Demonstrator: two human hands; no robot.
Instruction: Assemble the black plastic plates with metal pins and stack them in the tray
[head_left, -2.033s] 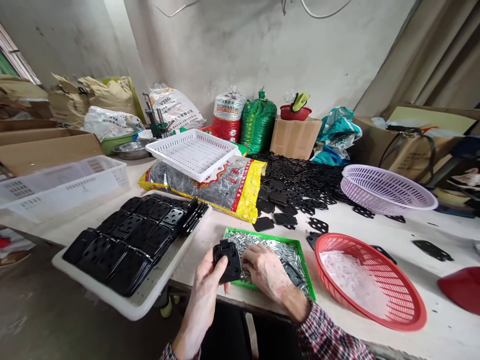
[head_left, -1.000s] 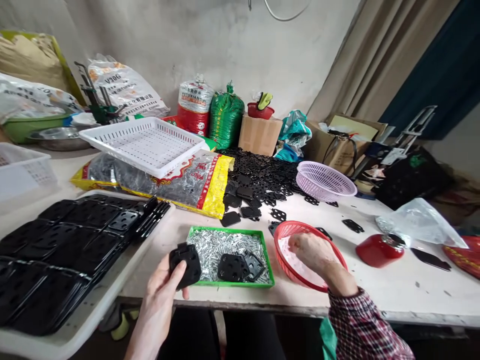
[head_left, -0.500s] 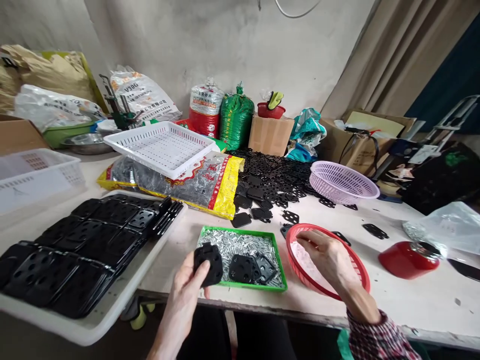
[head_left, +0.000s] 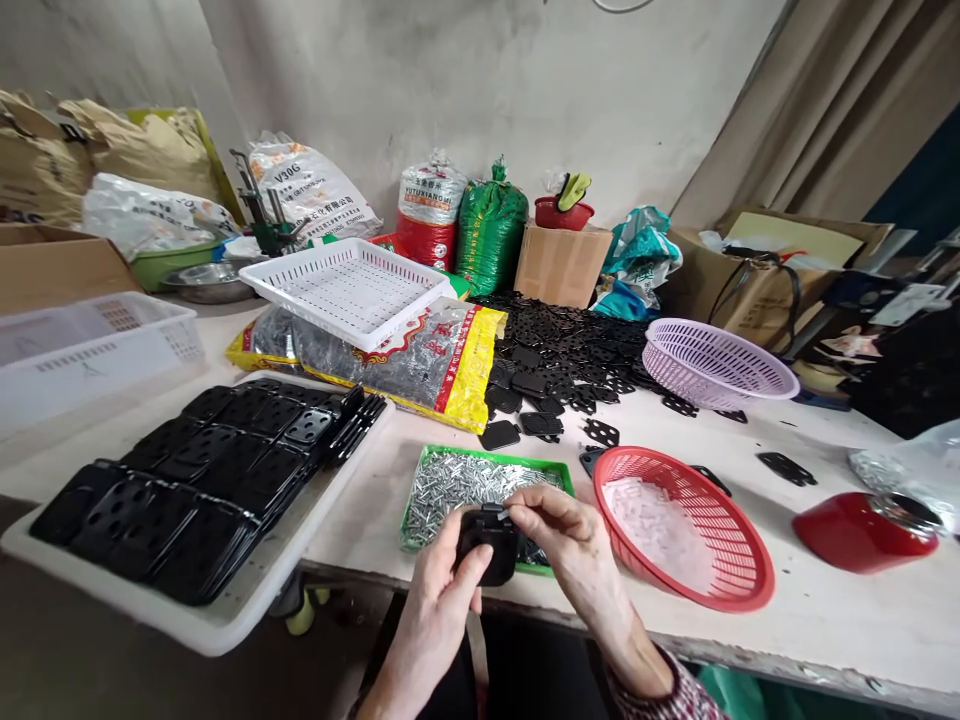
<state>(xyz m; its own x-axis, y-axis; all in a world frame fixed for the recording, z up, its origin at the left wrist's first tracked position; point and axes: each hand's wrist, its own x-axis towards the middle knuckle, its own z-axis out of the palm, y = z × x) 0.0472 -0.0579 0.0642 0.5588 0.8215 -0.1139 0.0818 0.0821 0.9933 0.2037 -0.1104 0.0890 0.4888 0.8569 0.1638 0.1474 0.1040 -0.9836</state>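
Observation:
My left hand (head_left: 442,610) grips a black plastic hinge-like plate (head_left: 489,545) low over the front of the green tray. My right hand (head_left: 562,545) is at the top edge of that plate, its finger and thumb pinched on a small silver pin (head_left: 502,514). The green tray (head_left: 487,453) holds many loose silver pins (head_left: 457,490). Dark pieces in the tray show at its front, partly hidden by my right hand. A red round basket (head_left: 750,590) of white plastic bits lies just right of my right hand.
A white tray (head_left: 225,625) of stacked black plates stands to my left. Behind lie a heap of black plates (head_left: 555,350), a lilac basket (head_left: 712,365) and a yellow-edged bag (head_left: 472,370) under a white perforated tray (head_left: 345,290). A red container (head_left: 862,535) stands at right.
My right hand has left the red basket and come to the plate in my left hand, now pinching a pin. The left hand has moved over the tray, and the view has shifted.

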